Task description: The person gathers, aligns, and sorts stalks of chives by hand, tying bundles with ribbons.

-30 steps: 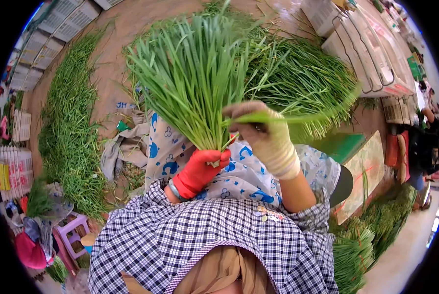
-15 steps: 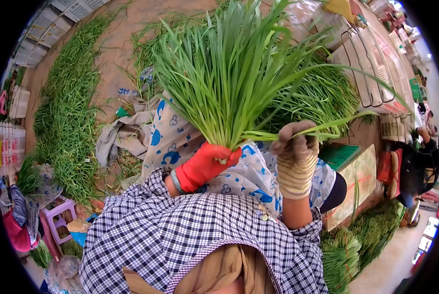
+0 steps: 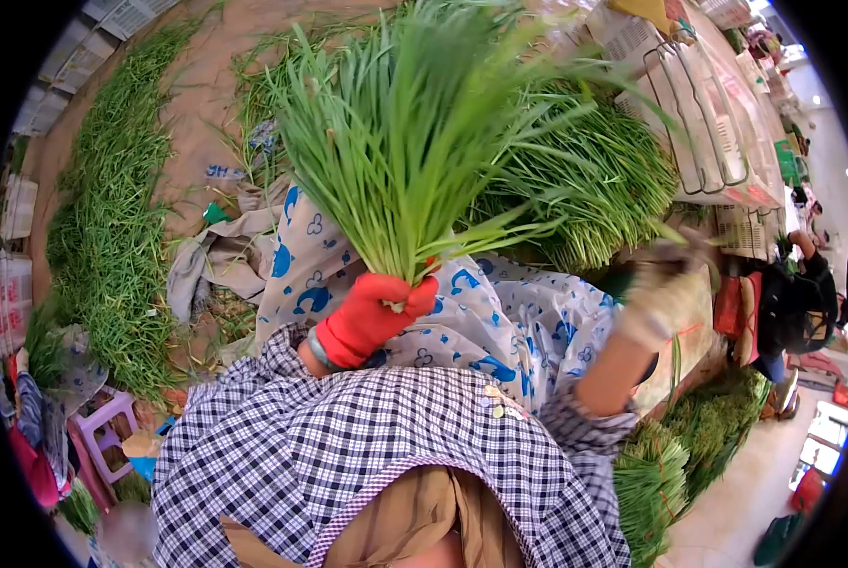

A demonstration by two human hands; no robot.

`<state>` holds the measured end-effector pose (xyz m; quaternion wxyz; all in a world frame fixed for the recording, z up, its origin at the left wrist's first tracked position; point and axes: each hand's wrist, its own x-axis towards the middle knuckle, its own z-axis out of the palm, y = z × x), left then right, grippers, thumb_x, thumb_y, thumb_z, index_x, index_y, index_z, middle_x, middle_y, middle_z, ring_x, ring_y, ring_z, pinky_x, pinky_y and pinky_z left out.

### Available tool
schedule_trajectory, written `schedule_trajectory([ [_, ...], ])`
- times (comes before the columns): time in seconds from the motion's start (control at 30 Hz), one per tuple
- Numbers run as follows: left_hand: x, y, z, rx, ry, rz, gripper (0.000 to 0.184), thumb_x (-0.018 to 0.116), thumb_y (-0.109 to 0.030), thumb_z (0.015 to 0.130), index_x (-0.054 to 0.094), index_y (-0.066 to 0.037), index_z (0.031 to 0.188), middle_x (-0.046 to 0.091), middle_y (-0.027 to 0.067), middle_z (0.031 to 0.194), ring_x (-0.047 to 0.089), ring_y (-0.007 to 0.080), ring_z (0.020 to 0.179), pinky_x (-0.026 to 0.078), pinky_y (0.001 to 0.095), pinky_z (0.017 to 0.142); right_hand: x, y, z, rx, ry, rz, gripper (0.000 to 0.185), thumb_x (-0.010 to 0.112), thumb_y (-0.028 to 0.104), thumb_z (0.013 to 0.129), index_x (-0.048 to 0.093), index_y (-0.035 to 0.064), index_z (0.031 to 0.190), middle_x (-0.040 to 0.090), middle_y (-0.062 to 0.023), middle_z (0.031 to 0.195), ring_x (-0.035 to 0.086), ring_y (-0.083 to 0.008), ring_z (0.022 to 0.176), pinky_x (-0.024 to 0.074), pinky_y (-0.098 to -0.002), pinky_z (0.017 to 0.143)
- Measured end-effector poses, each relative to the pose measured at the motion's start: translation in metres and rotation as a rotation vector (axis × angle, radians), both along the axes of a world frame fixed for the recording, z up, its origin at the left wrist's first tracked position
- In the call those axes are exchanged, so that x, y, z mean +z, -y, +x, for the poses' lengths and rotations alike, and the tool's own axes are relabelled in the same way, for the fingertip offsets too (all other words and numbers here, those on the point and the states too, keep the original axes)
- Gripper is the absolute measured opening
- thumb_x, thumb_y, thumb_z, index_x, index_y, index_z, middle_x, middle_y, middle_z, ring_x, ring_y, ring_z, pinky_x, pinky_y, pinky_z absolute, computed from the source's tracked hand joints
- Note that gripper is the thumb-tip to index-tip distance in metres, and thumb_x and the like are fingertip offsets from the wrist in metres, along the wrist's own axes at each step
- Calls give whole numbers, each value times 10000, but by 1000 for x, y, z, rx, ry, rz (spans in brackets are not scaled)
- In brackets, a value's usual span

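Note:
My left hand, in a red glove, is closed round the white stem ends of a bunch of garlic chives. The long green leaves fan upward and away from me, and their tips are blurred. Out to the right is my right hand in a pale striped glove, apart from the bunch. Motion smears its fingers, so whether they grip anything is unclear. A plastic sheet with blue prints covers my lap below both hands. Beyond it lies a heap of loose chives.
Another long heap of green leaves stretches along the left floor. A grey cloth lies nearer. Crates with a metal handle stand at right, above tied chive bundles. A purple stool is at lower left. A person in black is at far right.
My right hand has swung to the right, away from the bunch, and the stray blades it held are drawn off. My left hand keeps its hold on the chives.

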<state>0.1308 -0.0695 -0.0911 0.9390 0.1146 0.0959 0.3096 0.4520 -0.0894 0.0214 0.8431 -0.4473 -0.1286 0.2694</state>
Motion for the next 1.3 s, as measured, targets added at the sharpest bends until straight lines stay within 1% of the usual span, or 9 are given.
schedule_trajectory([
  [0.17, 10, -1, 6, 51, 41, -51, 461, 567, -67, 745, 498, -6, 1197, 515, 50, 968, 393, 113, 633, 330, 252, 595, -13, 51, 88, -116, 575, -357, 238, 611, 262, 950, 609, 28, 913, 583, -29, 680, 508, -83, 558, 444, -197, 555],
  [0.3, 14, -1, 7, -1, -133, -59, 467, 566, -65, 778, 505, 9, 1236, 520, 39, 868, 363, 115, 641, 327, 250, 618, -38, 53, 2, 744, 862, -889, 245, 663, 249, 896, 635, 50, 1035, 655, -87, 805, 559, -150, 601, 476, -297, 576],
  [0.33, 15, -2, 6, -21, -217, -23, 466, 565, -71, 789, 508, 16, 1243, 517, 32, 828, 356, 115, 645, 326, 250, 624, -39, 50, -14, 710, 1487, -892, 271, 675, 241, 875, 637, 59, 1073, 668, -107, 839, 582, -185, 617, 482, -339, 581],
  [0.53, 24, 1, 7, 73, -333, 85, 261, 592, -4, 804, 590, 3, 1065, 598, 62, 896, 557, 149, 771, 447, 281, 658, 20, -13, -140, 680, 1780, -388, 187, 655, 180, 805, 641, 126, 984, 604, -71, 707, 613, -291, 672, 480, -413, 608],
  [0.63, 2, -3, 4, 457, -748, 1426, 172, 591, 40, 774, 599, -3, 940, 606, 54, 835, 582, 163, 743, 466, 294, 648, 0, -52, -170, 796, 1869, -592, 218, 712, 251, 800, 663, 105, 954, 650, -84, 767, 638, -277, 719, 484, -392, 632],
  [0.77, 18, -2, 5, 85, -445, 233, 150, 563, 76, 772, 624, -20, 870, 606, 45, 815, 583, 170, 768, 466, 292, 696, -15, -89, -163, 1068, 1569, -616, 181, 711, 178, 808, 663, 44, 920, 660, -105, 758, 638, -227, 700, 495, -351, 642],
  [0.93, 21, 5, 4, 128, -571, 461, 87, 616, -60, 798, 613, -22, 876, 596, 37, 796, 538, 127, 711, 440, 270, 673, 67, -134, -142, 1170, 727, -552, 126, 700, 140, 830, 700, 44, 911, 663, -31, 744, 557, -101, 534, 451, -256, 461],
  [1.1, 23, 5, 8, 65, -417, 173, 138, 644, -80, 810, 621, -18, 932, 612, 37, 808, 559, 123, 737, 449, 262, 694, 124, -237, -106, 808, 861, 159, 237, 616, 100, 886, 636, 48, 1116, 685, -63, 979, 655, -184, 845, 514, -326, 856],
  [1.3, 26, 5, 5, 59, -364, 90, 147, 671, -60, 796, 632, -12, 929, 626, 48, 804, 571, 126, 731, 459, 273, 688, 80, -229, -171, 1067, 1963, -329, 311, 665, 209, 852, 654, 104, 1145, 685, -144, 1062, 679, -240, 914, 547, -347, 831],
])
